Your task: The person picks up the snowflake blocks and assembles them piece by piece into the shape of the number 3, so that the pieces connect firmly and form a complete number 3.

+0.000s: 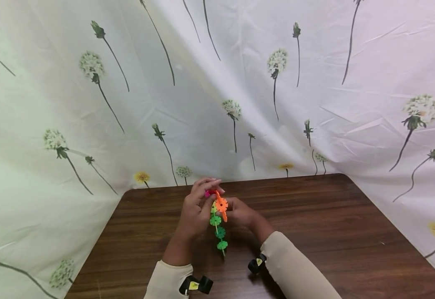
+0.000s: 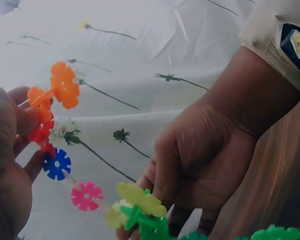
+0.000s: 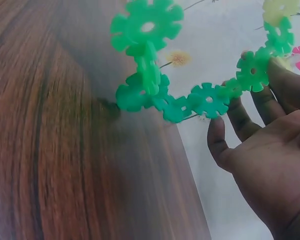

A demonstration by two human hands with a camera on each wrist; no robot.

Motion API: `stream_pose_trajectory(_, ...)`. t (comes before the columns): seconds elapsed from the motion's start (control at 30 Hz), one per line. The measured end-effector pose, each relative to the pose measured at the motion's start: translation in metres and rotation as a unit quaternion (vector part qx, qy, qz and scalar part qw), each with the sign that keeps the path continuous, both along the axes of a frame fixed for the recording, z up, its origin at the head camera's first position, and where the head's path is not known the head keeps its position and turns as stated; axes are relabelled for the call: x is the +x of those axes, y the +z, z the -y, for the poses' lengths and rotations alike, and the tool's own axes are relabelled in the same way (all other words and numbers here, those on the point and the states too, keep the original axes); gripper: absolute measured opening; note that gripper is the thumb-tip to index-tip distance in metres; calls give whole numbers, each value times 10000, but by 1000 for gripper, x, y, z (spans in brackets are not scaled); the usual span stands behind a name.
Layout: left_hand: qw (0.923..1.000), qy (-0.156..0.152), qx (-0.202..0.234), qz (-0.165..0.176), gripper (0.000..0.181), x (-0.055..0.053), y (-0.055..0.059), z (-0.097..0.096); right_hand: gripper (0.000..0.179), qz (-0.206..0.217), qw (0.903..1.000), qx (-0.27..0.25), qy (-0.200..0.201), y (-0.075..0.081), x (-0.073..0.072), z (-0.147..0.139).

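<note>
A chain of notched plastic discs, slotted together edge to edge, hangs between my hands above the table. My left hand (image 1: pixel 197 209) pinches one end, where orange discs (image 2: pixel 65 85) and a red disc (image 2: pixel 41 131) join. Below these, in the left wrist view, come a blue disc (image 2: pixel 57 164) and a pink disc (image 2: pixel 87 195). My right hand (image 2: pixel 207 145) holds the chain near the yellow discs (image 2: pixel 140 199) and the first green ones, its thumb and fingertips around them. Several green discs (image 3: pixel 209 100) trail away from the right fingers and dangle towards me in the head view.
The brown wooden table (image 1: pixel 314 232) spreads under both forearms. Behind and beside it hangs a pale cloth (image 1: pixel 202 104) printed with dandelions. A black strap camera (image 1: pixel 198 285) sits on the left wrist, another camera (image 1: pixel 256 263) on the right.
</note>
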State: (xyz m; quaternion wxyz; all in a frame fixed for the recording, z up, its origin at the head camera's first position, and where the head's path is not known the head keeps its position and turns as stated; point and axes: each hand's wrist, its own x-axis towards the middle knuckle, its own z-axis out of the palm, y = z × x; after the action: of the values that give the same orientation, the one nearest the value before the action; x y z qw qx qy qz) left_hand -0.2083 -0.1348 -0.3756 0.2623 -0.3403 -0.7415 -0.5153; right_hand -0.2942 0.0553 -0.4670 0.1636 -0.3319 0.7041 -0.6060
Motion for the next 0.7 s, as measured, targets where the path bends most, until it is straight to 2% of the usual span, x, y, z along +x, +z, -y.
stream_pose_trajectory(0.17,9999,-99,12,-18,45,-3,-3,3,37,33,9994,-338,-16,-4,1,-5)
stream_pose_trajectory(0.3,10000,-98,-13,-5,45,-4,-4,5,53,477,9956,-803,-116,-5,4,-11)
stream_pose_trajectory(0.43,10000,42,-85,2,44,-4,-2,7,69,850,9902,-1096,-178,-4,7,-20)
stream_pose_trajectory(0.7,9990,348,-85,-285,45,-5,-1,14,62,750,9887,-1294,-68,-2,13,-36)
